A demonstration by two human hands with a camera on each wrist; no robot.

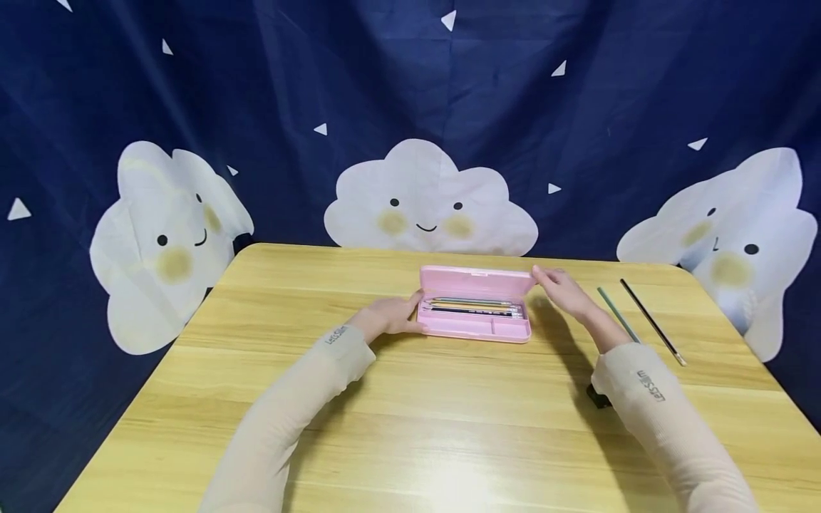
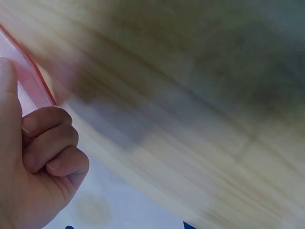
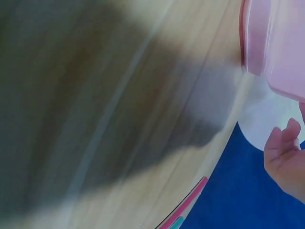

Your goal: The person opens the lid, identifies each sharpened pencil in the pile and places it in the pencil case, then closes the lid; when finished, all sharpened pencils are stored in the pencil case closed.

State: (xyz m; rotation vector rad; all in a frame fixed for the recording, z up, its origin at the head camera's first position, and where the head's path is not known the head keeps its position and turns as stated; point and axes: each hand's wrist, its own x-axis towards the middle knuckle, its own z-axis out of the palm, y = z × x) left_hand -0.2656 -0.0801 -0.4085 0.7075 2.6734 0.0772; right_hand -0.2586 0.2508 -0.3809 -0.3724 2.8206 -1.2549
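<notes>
A pink pencil case (image 1: 512,328) lies on the table with its lid (image 1: 474,280) raised and leaning back. Several pencils (image 1: 471,308) lie side by side in its rear compartment; the front section has a small divider. My left hand (image 1: 389,315) holds the case at its left end, thumb by the rear corner. In the left wrist view the other fingers (image 2: 57,140) curl beside the pink rim. At the lid's upper right corner, my right hand (image 1: 566,291) grips the edge with its fingertips. The right wrist view cuts off part of this hand, so its thumb is hidden.
To the right on the wooden table (image 1: 385,413) lie a green pencil (image 1: 617,312) and a black pencil (image 1: 651,320). A small black object (image 1: 599,397) shows beneath the right sleeve. A dark blue cloth (image 1: 288,85) with white clouds hangs behind the table's far edge.
</notes>
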